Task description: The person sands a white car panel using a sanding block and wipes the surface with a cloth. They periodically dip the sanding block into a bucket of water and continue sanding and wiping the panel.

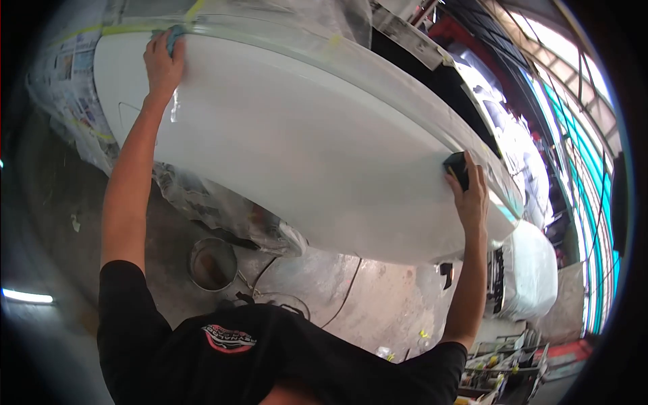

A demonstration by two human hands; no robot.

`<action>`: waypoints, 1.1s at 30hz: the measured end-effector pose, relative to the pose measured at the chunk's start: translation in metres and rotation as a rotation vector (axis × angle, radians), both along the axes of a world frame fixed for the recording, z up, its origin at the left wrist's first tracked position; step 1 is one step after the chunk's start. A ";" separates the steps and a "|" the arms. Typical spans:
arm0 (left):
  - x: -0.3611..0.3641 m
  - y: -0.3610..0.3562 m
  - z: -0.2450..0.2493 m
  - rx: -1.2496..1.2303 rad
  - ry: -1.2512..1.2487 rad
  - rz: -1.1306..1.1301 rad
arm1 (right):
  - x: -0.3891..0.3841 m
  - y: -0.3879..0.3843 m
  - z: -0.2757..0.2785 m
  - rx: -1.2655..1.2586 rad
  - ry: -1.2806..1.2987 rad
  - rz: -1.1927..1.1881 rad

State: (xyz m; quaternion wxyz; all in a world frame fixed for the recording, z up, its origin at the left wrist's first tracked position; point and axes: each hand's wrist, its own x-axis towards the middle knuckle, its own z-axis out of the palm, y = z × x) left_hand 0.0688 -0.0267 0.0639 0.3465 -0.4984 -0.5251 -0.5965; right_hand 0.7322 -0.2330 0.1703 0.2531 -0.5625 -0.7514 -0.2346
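A large white car panel (283,128) spreads across the view in front of me. At its upper left edge my left hand (164,64) is closed on a blue sponge or folded cloth (175,37), close to the yellow-green masking tape (128,29). On the right, my right hand (472,192) grips a dark sanding block (457,167) against the panel near its far edge. Fingers and thumb wrap the block's side, and its underside is hidden.
Newspaper (71,74) and clear plastic sheeting (196,196) cover parts around the panel. A round bucket (212,264) stands on the floor, with a hose (344,297) nearby. A plastic-wrapped part (530,270) sits at right, beside shelving (506,364).
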 end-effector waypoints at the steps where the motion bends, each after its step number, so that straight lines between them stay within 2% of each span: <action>1: 0.006 0.008 -0.005 -0.017 0.036 0.064 | 0.023 -0.010 -0.006 0.010 0.062 -0.003; 4: 0.037 -0.004 -0.010 -0.019 0.074 -0.080 | 0.070 -0.051 -0.025 0.001 0.191 -0.069; 5: 0.056 -0.012 -0.004 -0.025 0.114 -0.123 | 0.081 -0.065 -0.032 -0.022 0.247 -0.164; 9: 0.194 -0.047 0.010 -0.014 0.253 -0.348 | 0.101 -0.093 -0.048 0.007 0.528 -0.136; 12: 0.306 -0.066 0.015 0.008 0.418 -0.568 | 0.097 -0.085 -0.048 0.028 0.507 -0.037; 15: 0.400 -0.085 0.040 -0.045 0.590 -0.907 | 0.058 -0.064 -0.028 0.036 0.341 0.061; 17: 0.433 -0.077 0.074 -0.153 0.789 -0.950 | 0.033 -0.051 -0.011 0.002 0.252 0.055; 19: 0.439 -0.060 0.114 -0.261 0.856 -1.032 | 0.023 -0.029 -0.001 0.084 0.136 0.159; 21: 0.427 -0.077 0.168 -0.459 0.873 -0.922 | 0.006 -0.013 0.014 0.096 0.048 0.253; 24: 0.413 -0.088 0.221 -0.600 1.052 -0.761 | -0.022 0.014 0.024 0.094 -0.053 0.349; 25: 0.402 -0.113 0.244 -0.730 1.104 -0.660 | -0.031 0.023 0.027 0.092 -0.082 0.375; 28: 0.396 -0.124 0.251 -0.699 1.195 -0.478 | -0.050 0.054 0.015 0.053 -0.196 0.395; 30: 0.393 -0.120 0.248 -0.707 1.141 -0.425 | -0.084 0.075 0.007 0.058 -0.178 0.425; 32: 0.395 -0.121 0.245 -0.754 1.122 -0.433 | -0.139 0.095 -0.002 0.115 -0.196 0.392; 33: 0.397 -0.123 0.247 -0.791 1.122 -0.459 | -0.165 0.102 -0.002 0.157 -0.184 0.468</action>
